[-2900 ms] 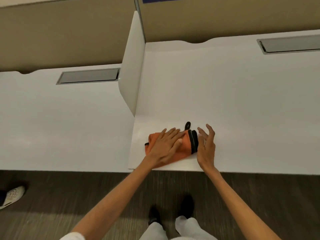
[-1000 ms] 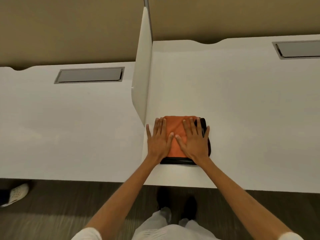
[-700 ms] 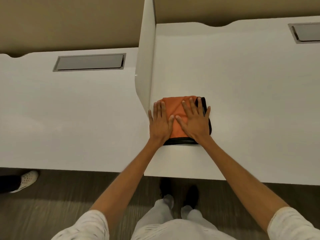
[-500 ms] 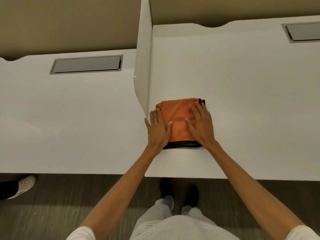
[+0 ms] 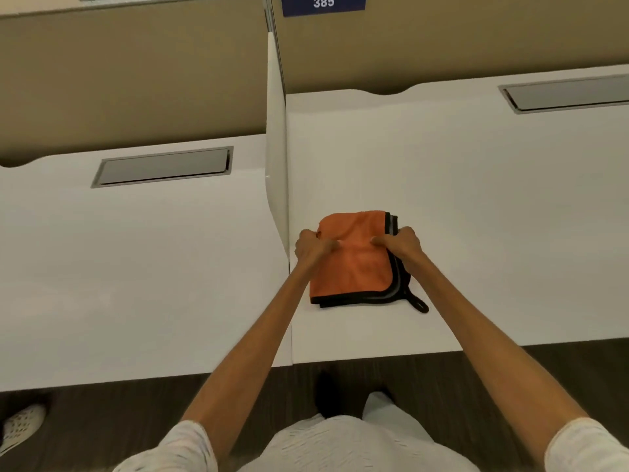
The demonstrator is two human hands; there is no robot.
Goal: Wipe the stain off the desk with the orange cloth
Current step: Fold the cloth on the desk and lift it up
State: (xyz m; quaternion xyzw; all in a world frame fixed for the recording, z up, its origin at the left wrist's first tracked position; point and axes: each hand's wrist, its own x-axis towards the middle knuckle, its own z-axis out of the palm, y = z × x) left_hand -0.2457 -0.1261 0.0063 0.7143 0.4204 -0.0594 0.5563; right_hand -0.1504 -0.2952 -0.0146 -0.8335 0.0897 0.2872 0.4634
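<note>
**Gripping the folded cloth at both sides**

Gripping the orange cloth (image 5: pixel 354 264) from either side, the left hand (image 5: pixel 311 248) and right hand (image 5: pixel 403 243) are both curled shut, fingers pinching its upper part while the lower part lies flat on the white desk (image 5: pixel 476 216). The cloth is folded into a rough square with black trim along its right and near edges, and a black loop (image 5: pixel 417 303) trails off the near right corner onto the desk.

The cloth's left edge sits just beside the white divider panel (image 5: pixel 277 165), and the left hand is nearly against that panel, so there is almost no room on that side. To the right, the desk surface is bare and wide, reaching a grey cable hatch (image 5: pixel 571 95) at the far right. The near desk edge lies a short way below the cloth; the far edge meets a tan partition (image 5: pixel 442 39) bearing a blue label reading 385 (image 5: pixel 323 3). A second desk (image 5: pixel 119 267) with its own hatch (image 5: pixel 163 166) lies left of the divider. No stain can be made out on the desk.
</note>
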